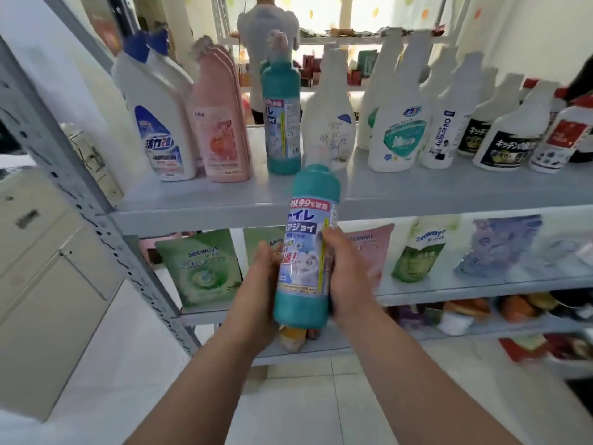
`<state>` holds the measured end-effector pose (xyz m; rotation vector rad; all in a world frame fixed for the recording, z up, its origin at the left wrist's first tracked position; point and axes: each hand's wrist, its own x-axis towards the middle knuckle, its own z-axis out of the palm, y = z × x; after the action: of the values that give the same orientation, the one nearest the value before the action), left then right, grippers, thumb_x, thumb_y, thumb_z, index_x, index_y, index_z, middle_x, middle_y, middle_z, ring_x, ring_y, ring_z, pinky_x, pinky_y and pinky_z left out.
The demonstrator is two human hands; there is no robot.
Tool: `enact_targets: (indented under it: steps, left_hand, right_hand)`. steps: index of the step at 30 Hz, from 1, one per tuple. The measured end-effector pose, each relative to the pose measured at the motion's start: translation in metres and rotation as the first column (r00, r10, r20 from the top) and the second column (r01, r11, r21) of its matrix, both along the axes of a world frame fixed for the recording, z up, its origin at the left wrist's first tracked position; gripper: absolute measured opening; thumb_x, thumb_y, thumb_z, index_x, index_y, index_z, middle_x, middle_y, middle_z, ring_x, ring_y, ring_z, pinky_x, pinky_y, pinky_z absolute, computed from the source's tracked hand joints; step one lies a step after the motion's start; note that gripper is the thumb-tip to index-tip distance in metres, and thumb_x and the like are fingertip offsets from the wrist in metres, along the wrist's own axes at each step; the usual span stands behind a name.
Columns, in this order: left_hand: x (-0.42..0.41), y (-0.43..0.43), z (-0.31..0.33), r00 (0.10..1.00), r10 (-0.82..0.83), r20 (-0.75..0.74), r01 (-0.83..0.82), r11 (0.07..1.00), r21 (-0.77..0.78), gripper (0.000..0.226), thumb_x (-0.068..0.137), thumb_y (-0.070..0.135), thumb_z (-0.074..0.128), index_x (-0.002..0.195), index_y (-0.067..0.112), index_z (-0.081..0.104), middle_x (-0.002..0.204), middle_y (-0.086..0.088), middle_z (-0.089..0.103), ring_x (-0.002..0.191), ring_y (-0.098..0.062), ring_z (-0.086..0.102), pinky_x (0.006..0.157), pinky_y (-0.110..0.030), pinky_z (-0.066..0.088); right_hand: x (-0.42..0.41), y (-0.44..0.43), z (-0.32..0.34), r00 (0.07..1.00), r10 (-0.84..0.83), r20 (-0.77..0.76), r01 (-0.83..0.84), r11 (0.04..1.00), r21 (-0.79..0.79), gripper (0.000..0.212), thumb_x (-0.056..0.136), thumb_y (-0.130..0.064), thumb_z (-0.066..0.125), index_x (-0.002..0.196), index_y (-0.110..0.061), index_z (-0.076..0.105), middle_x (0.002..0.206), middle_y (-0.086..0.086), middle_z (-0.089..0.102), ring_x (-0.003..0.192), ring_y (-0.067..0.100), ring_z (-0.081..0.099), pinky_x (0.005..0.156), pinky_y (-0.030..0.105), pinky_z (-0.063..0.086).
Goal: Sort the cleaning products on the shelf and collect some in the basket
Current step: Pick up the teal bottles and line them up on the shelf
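Observation:
A teal bottle point(308, 248) with a blue-and-white label is held upright, slightly tilted, in front of the grey metal shelf point(224, 203). My left hand point(260, 284) grips its left side and my right hand point(348, 277) grips its right side. A second teal bottle point(282, 110) of the same kind stands on the upper shelf board, just behind and above the held one. No basket is in view.
White bottles with blue caps point(154, 120) and pink bottles point(221, 123) stand left of it, white spray bottles point(398, 123) to the right. Green, pink and purple refill pouches point(202, 271) line the board below. A person point(266, 33) stands behind the shelf. A cabinet point(41, 284) is at left.

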<state>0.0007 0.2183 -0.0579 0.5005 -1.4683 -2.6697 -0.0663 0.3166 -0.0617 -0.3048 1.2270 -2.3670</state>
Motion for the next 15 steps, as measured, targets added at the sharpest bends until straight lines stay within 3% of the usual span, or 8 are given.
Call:
enact_targets:
  steps: [2,4,6,8,11,13,15]
  left_hand:
    - [0.006,0.000,-0.003,0.997,-0.077,0.016,0.074,0.987,0.142,0.058,0.102,0.058,0.033,0.115,0.020,0.075,0.113,-0.012,0.076,0.093,-0.026,0.076,0.073,-0.037,0.062]
    - [0.013,-0.001,-0.007,0.989,-0.150,0.019,0.143,0.971,0.193,0.056,0.098,0.058,0.039,0.120,0.019,0.073,0.116,-0.011,0.075,0.094,-0.027,0.075,0.079,-0.043,0.063]
    - [0.021,-0.003,-0.012,0.976,-0.216,0.015,0.209,0.958,0.195,0.054,0.097,0.052,0.044,0.131,0.016,0.066,0.123,-0.014,0.072,0.101,-0.031,0.071,0.094,-0.053,0.056]
    - [0.026,-0.005,-0.016,0.969,-0.244,0.022,0.238,0.959,0.157,0.046,0.104,0.038,0.042,0.135,0.012,0.063,0.127,-0.018,0.069,0.107,-0.033,0.068,0.096,-0.054,0.055]
    - [0.030,-0.012,-0.027,0.963,-0.270,-0.003,0.270,0.962,0.027,0.037,0.103,0.025,0.044,0.131,0.019,0.068,0.124,-0.014,0.072,0.098,-0.026,0.073,0.077,-0.042,0.060]
    - [0.032,-0.013,-0.032,0.970,-0.238,-0.046,0.230,0.964,-0.129,0.040,0.105,0.016,0.042,0.125,0.035,0.071,0.121,-0.004,0.074,0.093,-0.022,0.073,0.077,-0.041,0.058]
    - [0.032,-0.004,-0.038,0.978,-0.188,-0.087,0.169,0.967,-0.189,0.036,0.105,0.013,0.047,0.119,0.035,0.071,0.119,-0.002,0.074,0.095,-0.020,0.073,0.078,-0.039,0.058]
  right_hand:
    - [0.011,-0.004,-0.002,0.997,-0.031,-0.073,0.030,0.999,-0.018,0.048,0.079,-0.036,0.064,0.121,-0.012,0.063,0.101,0.011,0.075,0.089,0.024,0.074,0.076,0.036,0.060]
    - [0.015,-0.001,-0.004,0.986,-0.049,-0.159,0.058,0.997,0.048,0.039,0.088,-0.029,0.054,0.125,-0.021,0.062,0.106,0.007,0.076,0.093,0.023,0.073,0.078,0.037,0.058]
    - [0.016,0.007,-0.004,0.967,-0.068,-0.246,0.114,0.978,0.175,0.043,0.091,-0.027,0.050,0.132,-0.040,0.055,0.108,-0.001,0.076,0.095,0.020,0.074,0.077,0.035,0.059]
    - [0.016,0.016,-0.005,0.962,-0.101,-0.255,0.163,0.958,0.237,0.051,0.090,-0.023,0.050,0.136,-0.046,0.048,0.101,-0.007,0.077,0.091,0.016,0.075,0.072,0.031,0.060]
    - [0.023,0.029,-0.009,0.984,-0.156,-0.091,0.168,0.974,0.153,0.042,0.098,-0.020,0.046,0.139,-0.025,0.055,0.097,0.005,0.074,0.086,0.022,0.071,0.072,0.036,0.059]
    - [0.027,0.034,-0.012,0.983,-0.179,0.033,0.172,0.972,0.161,0.038,0.098,-0.034,0.047,0.126,-0.012,0.061,0.089,0.009,0.068,0.081,0.026,0.066,0.071,0.035,0.057]
    - [0.032,0.033,-0.012,0.979,-0.181,0.090,0.165,0.974,0.158,0.052,0.089,-0.051,0.058,0.121,-0.011,0.064,0.090,0.011,0.068,0.080,0.026,0.066,0.073,0.036,0.057]
